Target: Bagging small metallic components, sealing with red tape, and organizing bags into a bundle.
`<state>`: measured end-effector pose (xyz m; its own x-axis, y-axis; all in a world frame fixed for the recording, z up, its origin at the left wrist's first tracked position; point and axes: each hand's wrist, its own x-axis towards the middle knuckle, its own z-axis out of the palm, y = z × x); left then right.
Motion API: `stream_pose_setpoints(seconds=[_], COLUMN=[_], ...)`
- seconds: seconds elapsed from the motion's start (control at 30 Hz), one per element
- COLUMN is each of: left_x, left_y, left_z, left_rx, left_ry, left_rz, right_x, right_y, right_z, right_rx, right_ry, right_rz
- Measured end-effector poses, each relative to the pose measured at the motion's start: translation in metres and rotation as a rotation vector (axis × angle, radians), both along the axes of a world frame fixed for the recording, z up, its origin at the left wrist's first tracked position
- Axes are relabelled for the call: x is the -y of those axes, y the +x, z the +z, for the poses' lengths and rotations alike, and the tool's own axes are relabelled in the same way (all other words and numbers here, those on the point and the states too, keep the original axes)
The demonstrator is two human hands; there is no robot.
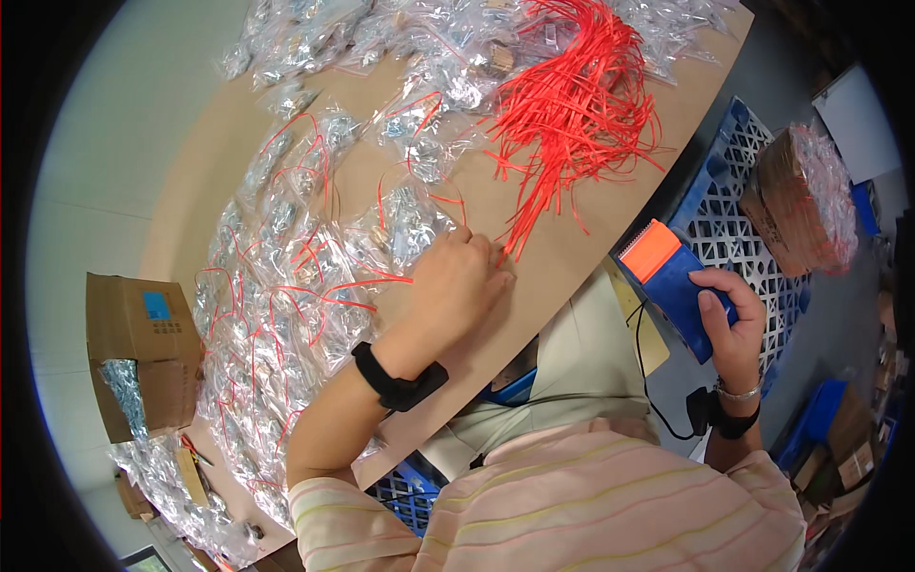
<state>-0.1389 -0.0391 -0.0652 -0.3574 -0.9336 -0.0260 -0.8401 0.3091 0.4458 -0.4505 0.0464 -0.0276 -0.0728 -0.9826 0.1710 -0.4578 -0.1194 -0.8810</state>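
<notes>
My left hand (461, 282) rests on the brown tabletop (562, 257), fingers curled at the near end of a bundle of red ties (570, 105); whether a tie is pinched between them is hidden. Clear plastic bags of small parts (276, 286), many with a red tie, lie in rows to its left. My right hand (732, 324) is off the table's edge, shut on a blue device with an orange top (673, 270). Both wrists carry black bands.
More clear bags (429, 38) are heaped at the table's far end. An open cardboard box (138, 353) stands on the floor at left. A blue plastic pallet (753, 219) at right holds a wrapped carton (801, 200).
</notes>
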Motion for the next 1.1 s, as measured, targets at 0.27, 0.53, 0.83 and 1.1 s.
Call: stream_pose_setpoints(seconds=[0.27,0.53,0.83,1.1], left_x=[-0.045,-0.076,-0.093,-0.127], left_y=[-0.006,-0.039,-0.047,-0.072], left_z=[-0.010,0.025,0.022,0.054], left_rx=[-0.102,-0.805,-0.918,-0.485], left_ry=[0.151,0.531,0.521,-0.344], left_rz=[0.168,0.359,0.369,-0.168], right_x=[-0.008,-0.006,-0.002,-0.004], right_y=[-0.024,-0.039,-0.030,0.010], right_z=[-0.013,-0.061,-0.031,-0.024], right_rx=[0.023,0.523,0.271,-0.326], right_ry=[-0.069,-0.134,-0.067,-0.128], right_rz=[0.021,0.335,0.668,0.099])
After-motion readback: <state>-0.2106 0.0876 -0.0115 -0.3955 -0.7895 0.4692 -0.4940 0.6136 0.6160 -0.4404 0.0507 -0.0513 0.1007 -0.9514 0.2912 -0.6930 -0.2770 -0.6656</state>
